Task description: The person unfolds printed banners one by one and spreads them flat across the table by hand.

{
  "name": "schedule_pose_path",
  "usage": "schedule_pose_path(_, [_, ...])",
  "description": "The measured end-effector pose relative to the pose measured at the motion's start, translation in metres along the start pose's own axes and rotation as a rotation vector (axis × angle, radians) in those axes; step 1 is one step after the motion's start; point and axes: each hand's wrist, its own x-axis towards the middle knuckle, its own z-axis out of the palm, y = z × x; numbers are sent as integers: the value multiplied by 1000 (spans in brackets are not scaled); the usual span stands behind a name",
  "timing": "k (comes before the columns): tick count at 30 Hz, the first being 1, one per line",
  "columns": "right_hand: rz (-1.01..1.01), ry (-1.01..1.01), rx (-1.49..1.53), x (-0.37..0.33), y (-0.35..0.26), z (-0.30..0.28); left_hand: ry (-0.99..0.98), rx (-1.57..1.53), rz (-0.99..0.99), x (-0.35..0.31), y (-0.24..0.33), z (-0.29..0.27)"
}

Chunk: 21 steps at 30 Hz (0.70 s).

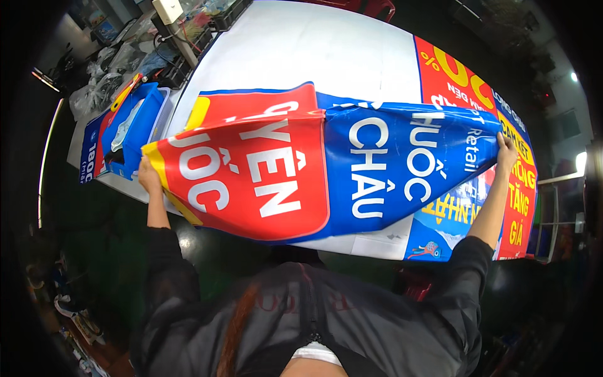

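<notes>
A large printed banner [301, 169], red with a yellow edge on the left and blue on the right, is stretched between my two hands. It bears big white lettering. My left hand [151, 174] is closed on its yellow left edge. My right hand [506, 151] grips the blue right end, its fingers partly hidden at the corner. The banner's near edge sags toward me over the table's front, and a fold runs along its far side. Beneath it, at the right, lie other printed sheets in red [516, 213] and blue [433, 235].
The white table [301, 50] spreads beyond the banner. At the left stands a blue plastic bin [139, 129] with things in it. Clear plastic bags [103, 75] are heaped behind it, near a post with a white box [167, 10]. A red chair [377, 7] shows at the far edge.
</notes>
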Motion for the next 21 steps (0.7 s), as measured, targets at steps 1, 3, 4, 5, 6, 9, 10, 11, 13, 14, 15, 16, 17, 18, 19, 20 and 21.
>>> schedule_pose_path(1, [-24, 23, 24, -7, 9, -15, 1, -6, 17, -6, 28, -12])
schedule_pose_path(3, [-84, 64, -156, -24, 54, -27, -71, -96, 24, -13, 33, -13])
schedule_pose_path(4, [21, -114, -396, -46, 69, -12, -289, 286, -8, 4, -13, -4])
schedule_pose_path(5, [138, -279, -651, -69, 77, -12, -516, 471, -48, 11, -44, 17])
schedule_pose_path(6, [228, -294, -816, -84, 76, -13, -705, 616, -105, 13, -79, 37])
schedule_pose_path(9, [165, -373, -643, -70, 107, -20, -847, 728, -22, 23, -140, 65])
schedule_pose_path(10, [72, -432, -685, -57, 111, -2, -811, 719, 45, 31, -161, 51])
schedule_pose_path(11, [84, -464, -524, -50, 133, -5, -825, 621, 129, 27, -153, 60])
schedule_pose_path(13, [199, -429, -445, -71, 115, -42, -944, 486, 16, 10, -67, 100])
schedule_pose_path(14, [268, -429, -335, -84, 98, -54, -958, 480, 36, -3, -37, 94])
schedule_pose_path(15, [221, -406, -284, -91, 92, -59, -1048, -42, -262, -16, -20, 81])
schedule_pose_path(16, [211, -415, -266, -88, 92, -52, -1052, -568, -561, -20, -16, 57])
schedule_pose_path(17, [161, -386, -240, -84, 95, -43, -713, 266, -326, 19, -60, 86])
schedule_pose_path(18, [126, -341, -242, -83, 105, -43, -727, 263, -321, 19, -51, 95])
schedule_pose_path(19, [173, -233, -286, -83, 121, -48, -665, 383, -258, 18, -32, 100])
schedule_pose_path(20, [184, -237, -296, -88, 121, -57, -590, 509, -200, 17, -19, 92])
schedule_pose_path(21, [157, -177, -299, -91, 104, -68, -552, 435, -114, 18, -5, 77])
